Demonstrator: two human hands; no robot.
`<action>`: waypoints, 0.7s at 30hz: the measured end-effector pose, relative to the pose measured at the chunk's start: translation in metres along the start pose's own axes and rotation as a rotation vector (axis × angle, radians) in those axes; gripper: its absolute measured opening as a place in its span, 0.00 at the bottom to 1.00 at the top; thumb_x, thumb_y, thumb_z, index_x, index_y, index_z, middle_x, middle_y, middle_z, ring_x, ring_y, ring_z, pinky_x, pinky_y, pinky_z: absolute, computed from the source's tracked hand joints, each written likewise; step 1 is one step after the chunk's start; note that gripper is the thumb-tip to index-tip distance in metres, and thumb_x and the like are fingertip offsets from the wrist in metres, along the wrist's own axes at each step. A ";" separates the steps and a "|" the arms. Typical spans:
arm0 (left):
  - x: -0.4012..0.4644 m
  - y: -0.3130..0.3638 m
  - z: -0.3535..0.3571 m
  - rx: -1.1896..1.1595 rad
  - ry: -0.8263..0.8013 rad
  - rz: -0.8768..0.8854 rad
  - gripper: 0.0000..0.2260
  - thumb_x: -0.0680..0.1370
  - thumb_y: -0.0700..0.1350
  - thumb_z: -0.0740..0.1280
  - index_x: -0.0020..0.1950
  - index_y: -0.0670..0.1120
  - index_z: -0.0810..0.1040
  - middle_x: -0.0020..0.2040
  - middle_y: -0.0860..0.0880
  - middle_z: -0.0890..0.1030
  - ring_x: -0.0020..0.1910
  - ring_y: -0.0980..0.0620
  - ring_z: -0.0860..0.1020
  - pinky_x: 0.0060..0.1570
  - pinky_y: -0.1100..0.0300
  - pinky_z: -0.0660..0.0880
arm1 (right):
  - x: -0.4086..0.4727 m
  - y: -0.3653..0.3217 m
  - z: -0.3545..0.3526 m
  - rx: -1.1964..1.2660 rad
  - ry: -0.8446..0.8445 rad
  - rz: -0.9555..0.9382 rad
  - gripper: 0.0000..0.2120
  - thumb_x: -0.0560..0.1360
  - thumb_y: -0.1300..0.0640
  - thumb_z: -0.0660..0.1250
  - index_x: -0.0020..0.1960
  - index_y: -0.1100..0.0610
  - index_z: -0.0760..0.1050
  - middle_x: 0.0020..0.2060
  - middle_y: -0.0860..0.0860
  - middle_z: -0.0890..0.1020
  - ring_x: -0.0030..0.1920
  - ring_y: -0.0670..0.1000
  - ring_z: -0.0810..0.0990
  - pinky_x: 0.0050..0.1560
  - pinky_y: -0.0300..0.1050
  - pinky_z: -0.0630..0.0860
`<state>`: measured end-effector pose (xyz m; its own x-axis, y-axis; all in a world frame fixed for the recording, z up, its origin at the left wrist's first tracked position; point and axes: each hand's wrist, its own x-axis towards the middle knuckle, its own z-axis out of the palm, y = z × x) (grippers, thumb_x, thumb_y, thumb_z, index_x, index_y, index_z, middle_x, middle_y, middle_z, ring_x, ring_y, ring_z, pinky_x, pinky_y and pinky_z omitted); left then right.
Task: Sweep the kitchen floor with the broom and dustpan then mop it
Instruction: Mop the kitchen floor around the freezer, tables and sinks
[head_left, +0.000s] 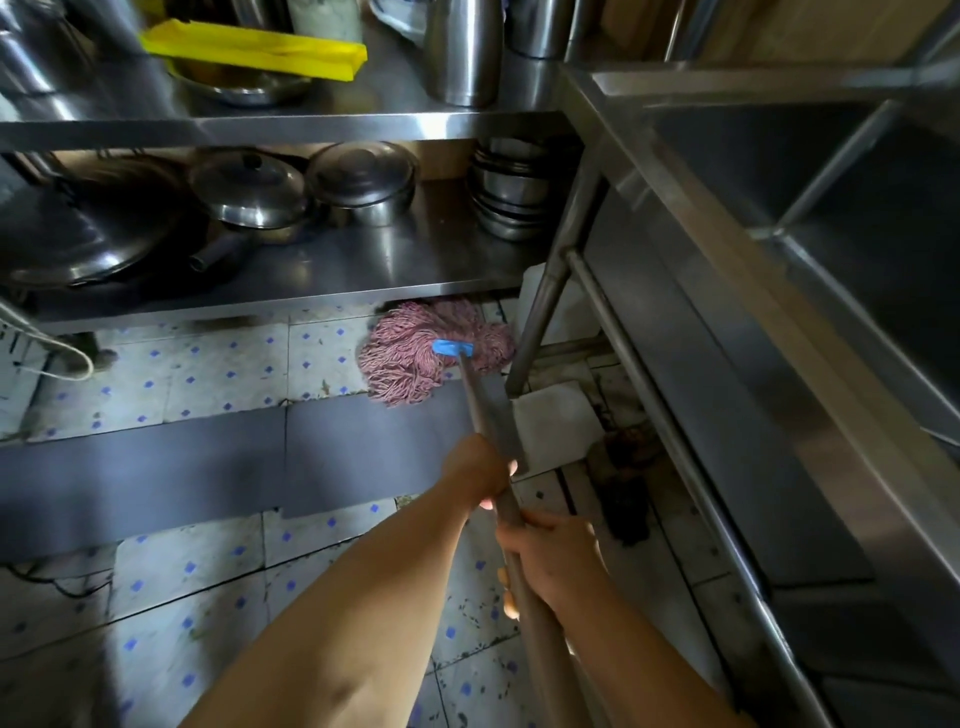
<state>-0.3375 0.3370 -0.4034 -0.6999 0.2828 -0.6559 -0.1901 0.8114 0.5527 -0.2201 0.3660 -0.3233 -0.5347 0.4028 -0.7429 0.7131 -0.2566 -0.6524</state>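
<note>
Both hands grip the mop handle (488, 410), a long brown pole running from the bottom of the view up toward the middle. The left hand (475, 470) sits higher on the pole, its fingers (511, 467) wrapped tight around it. The right hand (553, 564) holds the pole just below, fingers (511, 605) likewise clamped around it, so the 2 hands are close together but apart.

The handle ends in a blue clamp (453, 347) that carries the mop head (415, 353), a mass of pinkish-purple strands spread flat on the floor (197, 374). The mop head lies partly under the front edge of the lower shelf (374, 265) of a steel rack, just beside the leg (540, 312) of the sink unit at the right. The floor is pale tile with small blue diamonds, dirty in places, and a dark grey mat (208, 467) lies across it between the person and the mop head.

On the lower shelf stand 2 lidded pots (363, 182), a dark wok (98, 228) and a stack of steel bowls (511, 192). On the worktop (332, 124) above rest a yellow cloth (254, 47) and a steel jug (462, 52). A steel sink (831, 171) fills the right side.
</note>
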 end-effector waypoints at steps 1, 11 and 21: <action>-0.002 -0.004 0.000 -0.011 0.002 -0.001 0.15 0.77 0.45 0.67 0.59 0.35 0.75 0.56 0.38 0.80 0.53 0.41 0.81 0.53 0.52 0.78 | -0.003 0.002 0.001 -0.011 -0.006 -0.004 0.04 0.75 0.63 0.68 0.48 0.58 0.80 0.29 0.56 0.77 0.22 0.48 0.73 0.21 0.35 0.71; -0.037 -0.065 -0.040 -0.080 0.140 -0.088 0.14 0.75 0.44 0.65 0.56 0.36 0.77 0.54 0.38 0.81 0.53 0.41 0.80 0.48 0.56 0.76 | -0.032 0.017 0.049 -0.025 -0.174 0.007 0.07 0.74 0.67 0.66 0.49 0.60 0.81 0.19 0.50 0.71 0.20 0.49 0.71 0.21 0.36 0.69; -0.037 -0.135 -0.096 -0.219 0.245 -0.179 0.15 0.77 0.45 0.65 0.58 0.36 0.76 0.55 0.39 0.79 0.52 0.41 0.80 0.44 0.56 0.76 | -0.034 0.013 0.121 -0.106 -0.353 0.031 0.06 0.74 0.67 0.66 0.50 0.62 0.80 0.28 0.55 0.74 0.25 0.50 0.72 0.22 0.36 0.70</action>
<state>-0.3521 0.1680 -0.4039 -0.7809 -0.0062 -0.6246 -0.4488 0.7011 0.5541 -0.2479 0.2428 -0.3250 -0.6222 0.0637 -0.7803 0.7648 -0.1636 -0.6232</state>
